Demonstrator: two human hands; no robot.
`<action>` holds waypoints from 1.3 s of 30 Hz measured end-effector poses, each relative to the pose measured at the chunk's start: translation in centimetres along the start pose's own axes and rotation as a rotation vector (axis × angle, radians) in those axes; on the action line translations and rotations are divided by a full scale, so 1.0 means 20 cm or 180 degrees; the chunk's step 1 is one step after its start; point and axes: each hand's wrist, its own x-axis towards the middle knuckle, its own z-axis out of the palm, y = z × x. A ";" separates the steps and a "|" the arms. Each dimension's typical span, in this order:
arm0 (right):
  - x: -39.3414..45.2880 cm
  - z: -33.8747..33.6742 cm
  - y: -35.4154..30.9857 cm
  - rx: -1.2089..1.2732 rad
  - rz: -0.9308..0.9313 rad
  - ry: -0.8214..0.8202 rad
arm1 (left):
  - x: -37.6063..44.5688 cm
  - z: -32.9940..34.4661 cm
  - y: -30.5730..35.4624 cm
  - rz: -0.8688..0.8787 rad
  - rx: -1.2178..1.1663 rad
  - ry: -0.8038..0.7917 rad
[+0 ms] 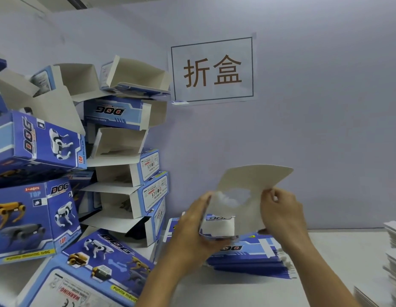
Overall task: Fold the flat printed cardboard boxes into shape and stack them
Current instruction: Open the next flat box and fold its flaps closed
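I hold a partly folded blue printed box [248, 191] above the table, its white inner side facing me and a rounded window cut-out near the middle. My left hand [192, 229] grips its left lower side, fingers wrapped round the edge. My right hand [281, 213] pinches the right edge of the raised white panel. Under my hands lies a pile of flat blue boxes [254, 255] printed "DOG". On the left, a tall heap of folded boxes [126, 165] leans against the wall, many with open flaps.
More folded boxes [33, 216] crowd the near left. Stacks of white card sheets [394, 251] stand at the right edge of the white table [226, 291]. A paper sign [212, 69] hangs on the wall behind.
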 end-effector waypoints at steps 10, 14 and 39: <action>-0.01 -0.04 -0.02 0.1590 -0.0149 -0.1635 | 0.03 -0.01 0.05 -0.0301 -0.1387 0.1043; -0.04 0.01 0.02 0.1033 -0.0681 -0.1798 | 0.03 -0.12 0.06 -0.0465 -0.1698 0.1166; -0.10 0.17 0.05 0.1918 -0.0055 -0.1586 | 0.06 -0.02 0.14 -0.0350 -0.1838 0.1283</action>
